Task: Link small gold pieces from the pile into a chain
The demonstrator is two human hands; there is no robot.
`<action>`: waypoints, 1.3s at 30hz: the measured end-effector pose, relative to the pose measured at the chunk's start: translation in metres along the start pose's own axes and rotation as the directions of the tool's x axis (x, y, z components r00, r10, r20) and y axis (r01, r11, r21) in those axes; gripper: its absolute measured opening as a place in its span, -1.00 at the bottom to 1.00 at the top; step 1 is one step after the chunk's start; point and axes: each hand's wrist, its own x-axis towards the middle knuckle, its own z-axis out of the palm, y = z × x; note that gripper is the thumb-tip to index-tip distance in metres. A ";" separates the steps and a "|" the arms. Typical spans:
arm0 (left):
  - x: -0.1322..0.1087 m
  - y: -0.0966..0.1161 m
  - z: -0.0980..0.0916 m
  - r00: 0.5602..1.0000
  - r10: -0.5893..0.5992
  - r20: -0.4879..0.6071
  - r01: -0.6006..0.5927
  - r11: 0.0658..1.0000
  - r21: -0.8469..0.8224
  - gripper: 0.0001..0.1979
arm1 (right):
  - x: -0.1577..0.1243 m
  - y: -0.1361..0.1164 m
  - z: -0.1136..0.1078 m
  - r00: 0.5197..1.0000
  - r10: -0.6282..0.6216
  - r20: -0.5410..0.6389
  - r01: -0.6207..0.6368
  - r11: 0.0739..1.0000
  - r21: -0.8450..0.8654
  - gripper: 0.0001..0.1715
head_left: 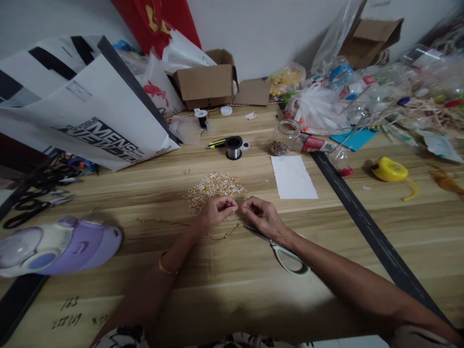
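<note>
Gold chain (pixel 226 236), head view: on the table (pixel 217 295), just nearer me than my fingertips; long axis roughly left-right, my left wrist across it.
Left hand (pixel 220 211): nearer the chain; narrow pinch, contents unclear.
Right hand (pixel 263 217): narrow pinch, contents unclear; scissors (pixel 292 267) under wrist.

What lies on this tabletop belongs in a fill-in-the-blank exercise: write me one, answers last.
1. Of the left hand and the right hand, the ____ one is nearer the gold-and-silver-coloured pile.
2. The pale-handled scissors are partly hidden by the ____ arm.
3. The tape measure is coloured ____.
4. Of the silver wire spool and the tape measure, the one nearer the clear jar of beads is the ____.
Missing words: left; right; yellow; silver wire spool.
</note>
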 end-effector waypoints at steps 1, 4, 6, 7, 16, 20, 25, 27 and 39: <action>0.000 0.000 0.000 1.000 -0.002 0.002 0.002 1.000 0.001 -0.82 | 0.000 0.000 0.000 1.000 -0.003 0.001 0.003 1.000 -0.001 -0.83; 0.000 -0.001 0.000 1.000 -0.001 0.001 0.001 1.000 0.001 -0.82 | 0.000 -0.001 0.000 1.000 0.000 0.010 0.000 1.000 0.001 -0.82; 0.000 -0.003 0.000 1.000 0.004 0.000 -0.004 1.000 0.001 -0.82 | 0.000 -0.002 0.000 1.000 0.008 0.020 -0.008 1.000 0.007 -0.81; 0.000 -0.003 0.000 1.000 0.007 0.000 -0.007 1.000 0.004 -0.82 | -0.001 -0.003 0.000 1.000 0.012 0.024 -0.012 1.000 0.011 -0.80; 0.000 0.000 0.001 0.999 0.034 -0.025 -0.032 0.997 0.072 -0.86 | 0.000 -0.003 0.000 0.998 0.046 0.051 -0.049 0.997 0.059 -0.79; 0.000 0.001 0.002 0.998 0.050 -0.037 -0.047 0.995 0.090 -0.87 | 0.000 -0.003 0.000 0.996 0.056 0.070 -0.061 0.995 0.084 -0.76; 0.000 0.000 0.002 0.997 0.068 -0.032 -0.063 0.991 0.121 -0.87 | 0.001 -0.003 0.000 0.995 0.064 0.072 -0.070 0.994 0.088 -0.75; 0.000 -0.001 0.002 0.997 0.073 -0.035 -0.068 0.990 0.123 -0.87 | 0.002 -0.002 -0.001 0.995 0.067 0.078 -0.074 0.993 0.095 -0.76; -0.001 0.000 0.003 0.993 0.115 -0.031 -0.106 0.972 0.207 -0.89 | 0.002 -0.002 0.000 0.990 0.108 0.092 -0.120 0.984 0.131 -0.72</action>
